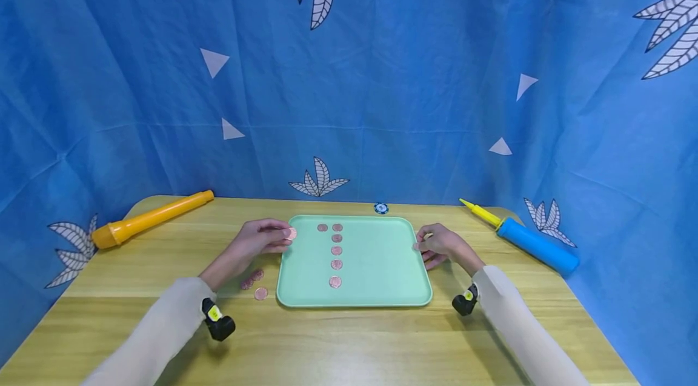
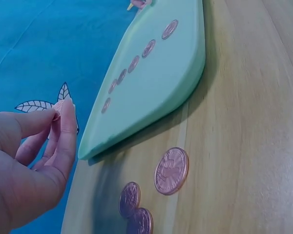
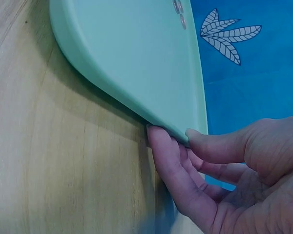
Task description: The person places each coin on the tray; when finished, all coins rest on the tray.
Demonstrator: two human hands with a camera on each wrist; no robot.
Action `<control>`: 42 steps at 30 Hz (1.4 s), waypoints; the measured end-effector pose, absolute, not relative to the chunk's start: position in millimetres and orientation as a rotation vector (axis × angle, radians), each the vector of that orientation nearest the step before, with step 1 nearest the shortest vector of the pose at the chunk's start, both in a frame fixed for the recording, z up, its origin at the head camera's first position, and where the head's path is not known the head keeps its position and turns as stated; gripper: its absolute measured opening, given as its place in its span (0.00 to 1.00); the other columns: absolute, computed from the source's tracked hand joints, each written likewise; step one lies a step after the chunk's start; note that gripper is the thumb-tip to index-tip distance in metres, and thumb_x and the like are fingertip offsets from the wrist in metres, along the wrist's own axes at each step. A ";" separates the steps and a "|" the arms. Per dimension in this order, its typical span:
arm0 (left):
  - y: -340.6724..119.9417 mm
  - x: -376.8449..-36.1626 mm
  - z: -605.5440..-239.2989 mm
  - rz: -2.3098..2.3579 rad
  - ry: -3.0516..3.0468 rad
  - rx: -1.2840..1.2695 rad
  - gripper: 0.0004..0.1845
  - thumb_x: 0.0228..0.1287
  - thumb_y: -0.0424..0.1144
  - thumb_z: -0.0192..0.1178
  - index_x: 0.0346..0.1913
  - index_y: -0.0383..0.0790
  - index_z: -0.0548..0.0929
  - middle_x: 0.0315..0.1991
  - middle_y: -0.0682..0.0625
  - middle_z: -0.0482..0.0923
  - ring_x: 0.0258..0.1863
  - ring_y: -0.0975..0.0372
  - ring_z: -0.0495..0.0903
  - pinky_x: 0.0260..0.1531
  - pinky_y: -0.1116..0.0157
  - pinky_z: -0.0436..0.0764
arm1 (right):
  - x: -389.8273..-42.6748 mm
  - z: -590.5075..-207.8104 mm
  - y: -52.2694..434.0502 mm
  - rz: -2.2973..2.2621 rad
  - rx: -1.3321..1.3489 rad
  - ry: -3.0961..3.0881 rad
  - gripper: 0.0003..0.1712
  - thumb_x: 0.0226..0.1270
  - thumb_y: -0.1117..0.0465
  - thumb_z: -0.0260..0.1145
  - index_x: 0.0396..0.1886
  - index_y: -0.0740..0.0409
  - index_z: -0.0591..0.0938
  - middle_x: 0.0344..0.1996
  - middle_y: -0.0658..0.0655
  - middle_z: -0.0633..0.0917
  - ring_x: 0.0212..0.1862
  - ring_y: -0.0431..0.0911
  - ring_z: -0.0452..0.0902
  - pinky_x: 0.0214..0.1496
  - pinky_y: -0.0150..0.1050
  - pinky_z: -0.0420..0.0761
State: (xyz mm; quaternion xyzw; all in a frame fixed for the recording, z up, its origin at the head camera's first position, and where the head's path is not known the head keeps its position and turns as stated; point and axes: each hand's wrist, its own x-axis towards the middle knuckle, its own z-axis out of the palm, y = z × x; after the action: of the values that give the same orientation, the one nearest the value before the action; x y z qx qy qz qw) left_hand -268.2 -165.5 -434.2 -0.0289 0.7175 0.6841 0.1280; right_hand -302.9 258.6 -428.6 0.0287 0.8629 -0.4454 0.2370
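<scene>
A mint green tray [image 1: 382,265] lies on the wooden table with several copper coins [image 1: 336,250] in a column plus one beside it at the top. My left hand [image 1: 262,239] pinches a copper coin [image 1: 291,233] [image 2: 62,108] between thumb and fingers at the tray's left far corner. Three more coins [image 1: 256,283] [image 2: 171,170] lie on the table left of the tray. My right hand [image 1: 438,245] grips the tray's right edge [image 3: 185,134], thumb on the rim and fingers [image 3: 168,161] under it.
An orange tube [image 1: 149,218] lies at the back left, a blue and yellow pump [image 1: 526,239] at the back right. A small blue chip [image 1: 381,208] sits behind the tray. Blue leaf-print cloth surrounds the table.
</scene>
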 end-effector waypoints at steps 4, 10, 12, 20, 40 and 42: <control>-159.3 -271.5 -433.0 1.989 2.092 -0.113 0.18 0.75 0.30 0.62 0.62 0.25 0.79 0.44 0.44 0.87 0.42 0.58 0.91 0.53 0.56 0.87 | -301.8 -427.9 259.4 -1.238 0.068 2.354 0.04 0.77 0.69 0.63 0.42 0.65 0.75 0.26 0.57 0.81 0.27 0.45 0.82 0.36 0.46 0.91; -143.6 -278.9 -437.5 1.958 2.129 -0.077 0.16 0.75 0.28 0.61 0.60 0.24 0.80 0.45 0.39 0.88 0.40 0.60 0.91 0.51 0.58 0.88 | -300.4 -426.3 258.6 -1.250 0.070 2.348 0.04 0.78 0.70 0.62 0.42 0.66 0.75 0.24 0.57 0.79 0.26 0.45 0.81 0.35 0.46 0.91; -137.2 -280.5 -439.4 1.938 2.160 -0.061 0.15 0.75 0.28 0.61 0.60 0.23 0.80 0.46 0.38 0.87 0.39 0.60 0.91 0.50 0.59 0.88 | -300.1 -426.0 257.9 -1.253 0.067 2.346 0.04 0.78 0.70 0.62 0.41 0.66 0.74 0.24 0.57 0.79 0.26 0.45 0.81 0.35 0.46 0.91; -114.8 -283.6 -444.6 1.885 2.260 -0.090 0.10 0.70 0.26 0.65 0.51 0.23 0.85 0.37 0.39 0.89 0.31 0.62 0.89 0.41 0.61 0.90 | -299.8 -427.6 256.9 -1.233 0.063 2.357 0.04 0.79 0.69 0.61 0.43 0.66 0.75 0.26 0.57 0.80 0.27 0.45 0.82 0.35 0.45 0.91; -87.2 -292.8 -451.2 1.754 2.476 -0.247 0.08 0.65 0.28 0.71 0.42 0.26 0.86 0.27 0.41 0.88 0.21 0.64 0.86 0.29 0.66 0.88 | -306.4 -430.3 249.3 -1.206 0.167 2.540 0.09 0.75 0.66 0.66 0.46 0.69 0.78 0.26 0.60 0.83 0.25 0.46 0.84 0.32 0.44 0.90; -86.6 -293.1 -452.8 1.745 2.495 -0.246 0.07 0.65 0.29 0.72 0.41 0.26 0.87 0.26 0.42 0.88 0.20 0.65 0.86 0.28 0.67 0.88 | -309.1 -430.9 247.1 -1.182 0.151 2.585 0.08 0.75 0.67 0.66 0.46 0.69 0.79 0.27 0.61 0.83 0.25 0.46 0.83 0.30 0.43 0.89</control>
State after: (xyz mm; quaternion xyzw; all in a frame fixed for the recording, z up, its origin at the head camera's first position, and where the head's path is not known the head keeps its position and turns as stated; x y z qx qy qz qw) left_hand -293.1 -86.6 -452.8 -0.0805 0.8162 0.5706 0.0434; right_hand -309.1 247.1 -430.9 0.0526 0.8982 -0.4108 0.1473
